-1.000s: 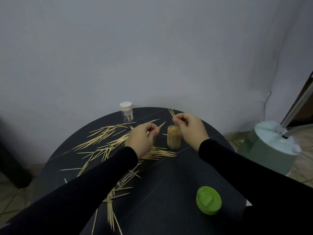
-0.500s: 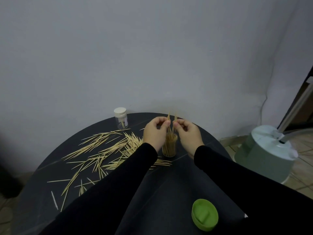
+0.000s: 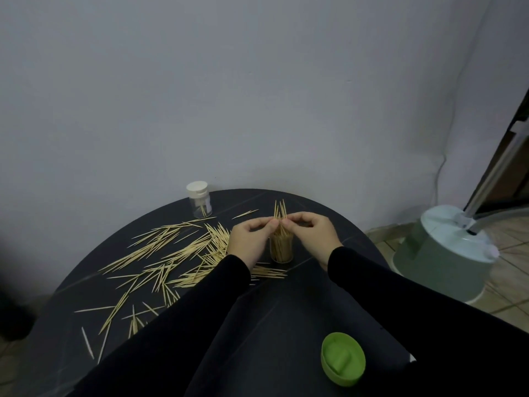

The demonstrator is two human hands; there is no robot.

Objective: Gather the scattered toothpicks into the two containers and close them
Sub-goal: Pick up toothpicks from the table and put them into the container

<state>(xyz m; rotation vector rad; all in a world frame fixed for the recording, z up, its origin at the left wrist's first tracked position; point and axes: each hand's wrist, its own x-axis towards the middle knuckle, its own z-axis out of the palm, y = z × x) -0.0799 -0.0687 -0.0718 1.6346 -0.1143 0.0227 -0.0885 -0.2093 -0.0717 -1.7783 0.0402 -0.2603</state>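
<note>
Left hand [image 3: 248,243] and right hand [image 3: 310,235] both pinch a toothpick bundle [image 3: 279,211], upright, tips pointing up, directly above the open container [image 3: 281,249].

Two hands are in view, a left hand [image 3: 248,242] and a right hand [image 3: 313,239], each coming out of a black sleeve.

Two containers stand on one round dark table [image 3: 286,310]: an open one [image 3: 281,249] packed with toothpicks and a capped clear jar [image 3: 199,203] holding only a few.

There are two lids: a white cap [image 3: 197,188] on the jar and a loose green lid [image 3: 343,359].

A small bunch of toothpicks [image 3: 280,209], roughly six, sticks up between the fingertips. The scattered toothpicks [image 3: 171,253] on the table are too many to count, several dozen at least.

One pale green bin [image 3: 446,253] sits on the floor.
</note>
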